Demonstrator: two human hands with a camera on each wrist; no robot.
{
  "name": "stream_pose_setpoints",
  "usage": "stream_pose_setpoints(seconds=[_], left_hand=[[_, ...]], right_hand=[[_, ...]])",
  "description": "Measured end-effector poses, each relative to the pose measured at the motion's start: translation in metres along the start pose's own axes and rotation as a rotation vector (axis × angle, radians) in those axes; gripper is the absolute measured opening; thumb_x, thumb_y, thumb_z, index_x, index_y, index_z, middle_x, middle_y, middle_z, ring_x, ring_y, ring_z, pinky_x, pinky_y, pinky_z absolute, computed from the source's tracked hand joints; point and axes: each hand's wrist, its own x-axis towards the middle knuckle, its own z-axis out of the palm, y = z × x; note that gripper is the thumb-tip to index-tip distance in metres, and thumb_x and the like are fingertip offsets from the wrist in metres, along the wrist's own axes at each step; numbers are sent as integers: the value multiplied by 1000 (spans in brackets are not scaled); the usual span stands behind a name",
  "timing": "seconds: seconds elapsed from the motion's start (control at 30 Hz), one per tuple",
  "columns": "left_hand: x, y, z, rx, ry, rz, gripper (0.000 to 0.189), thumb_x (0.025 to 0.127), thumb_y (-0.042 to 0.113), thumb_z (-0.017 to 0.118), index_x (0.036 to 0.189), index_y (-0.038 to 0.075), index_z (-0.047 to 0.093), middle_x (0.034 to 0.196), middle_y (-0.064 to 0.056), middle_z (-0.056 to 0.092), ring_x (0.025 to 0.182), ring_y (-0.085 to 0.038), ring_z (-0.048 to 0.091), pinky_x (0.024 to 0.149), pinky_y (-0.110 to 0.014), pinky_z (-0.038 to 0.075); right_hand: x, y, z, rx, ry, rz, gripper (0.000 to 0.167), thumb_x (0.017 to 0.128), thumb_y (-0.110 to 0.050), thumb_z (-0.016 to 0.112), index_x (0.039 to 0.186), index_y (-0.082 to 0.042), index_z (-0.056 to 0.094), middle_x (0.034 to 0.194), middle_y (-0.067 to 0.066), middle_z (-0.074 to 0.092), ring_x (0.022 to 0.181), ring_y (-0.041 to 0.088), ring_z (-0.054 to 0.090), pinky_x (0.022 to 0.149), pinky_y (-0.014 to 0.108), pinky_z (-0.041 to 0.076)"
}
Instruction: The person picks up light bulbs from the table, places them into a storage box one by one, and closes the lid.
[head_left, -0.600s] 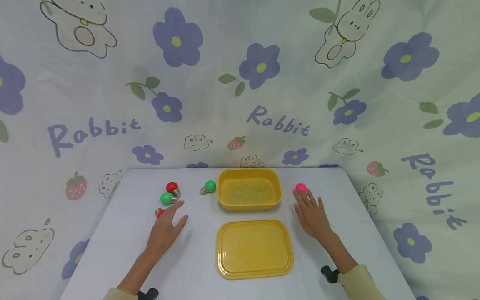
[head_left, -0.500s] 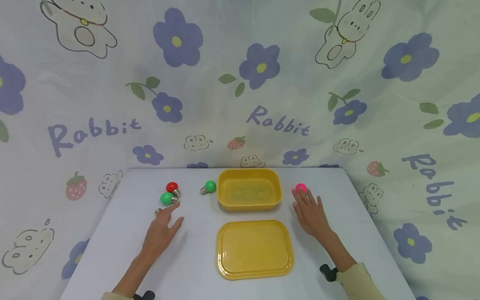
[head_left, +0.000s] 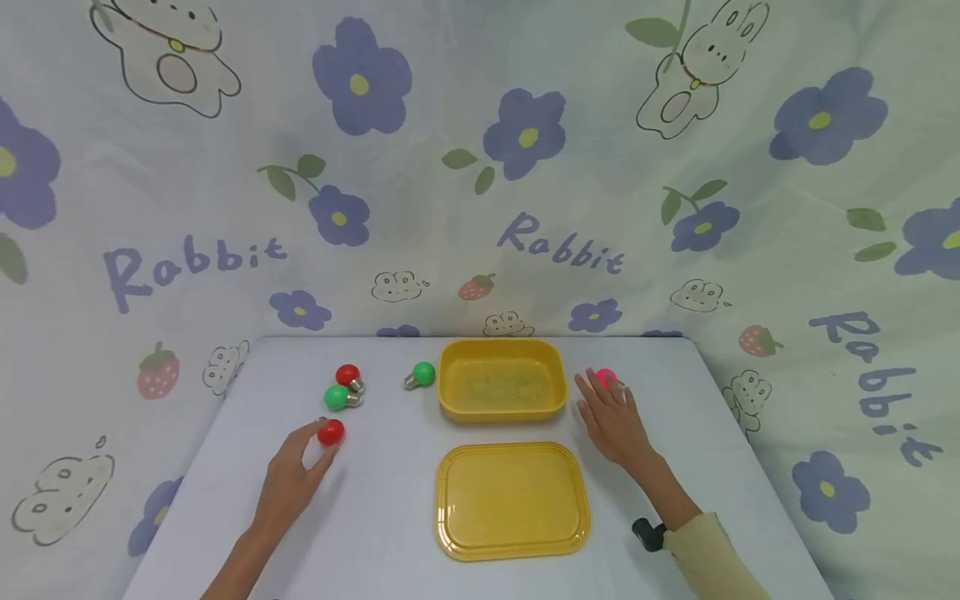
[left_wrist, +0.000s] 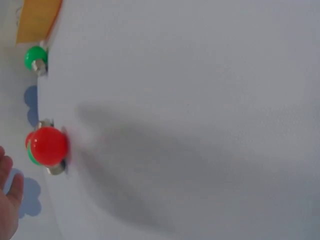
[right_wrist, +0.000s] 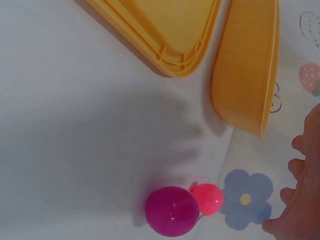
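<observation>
A red light bulb lies on the table between the spread thumb and forefinger of my left hand. In the left wrist view a gap shows between my fingertips and that bulb. Behind it lie a green bulb and another red bulb. My right hand, fingers outstretched, hovers over a pink bulb and partly covers it. The right wrist view also shows a purple bulb in front of the pink one; my right hand hides it in the head view.
A yellow plastic box stands at the back middle, with its yellow lid lying flat in front. Left of the box is another green bulb. A patterned cloth hangs behind the white table.
My left hand has drawn back toward the front left, uncovering the near red bulb between thumb and forefinger. My right hand has shifted slightly left. The head view has moved a little.
</observation>
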Motion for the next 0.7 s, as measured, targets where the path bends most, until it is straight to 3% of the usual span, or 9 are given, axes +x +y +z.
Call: stream_pose_setpoints(seconds=[0.37, 0.6, 0.7], left_hand=[[-4, -14, 1, -27, -18, -87, 58, 90, 10, 74, 140, -2, 48, 139, -27, 51, 127, -45, 47, 95, -61, 46], [-2, -19, 3, -63, -85, -222, 63, 94, 17, 70, 146, -2, 39, 143, -29, 43, 127, -46, 46, 96, -59, 46], [0, -24, 6, -82, -95, -250, 65, 95, 19, 70, 147, -2, 38, 144, -30, 43, 128, -47, 46, 97, -57, 45]], right_hand=[[14, -2, 5, -10, 1, -1, 51, 108, -30, 39, 155, -11, 37, 160, 15, 31, 147, 42, 21, 113, 68, 15], [22, -4, 5, -16, -34, 22, 52, 108, -32, 39, 156, -12, 36, 160, 14, 30, 147, 40, 21, 111, 70, 15], [24, -4, 7, -15, -33, 17, 51, 108, -32, 39, 155, -11, 37, 160, 15, 30, 147, 41, 21, 111, 70, 15]])
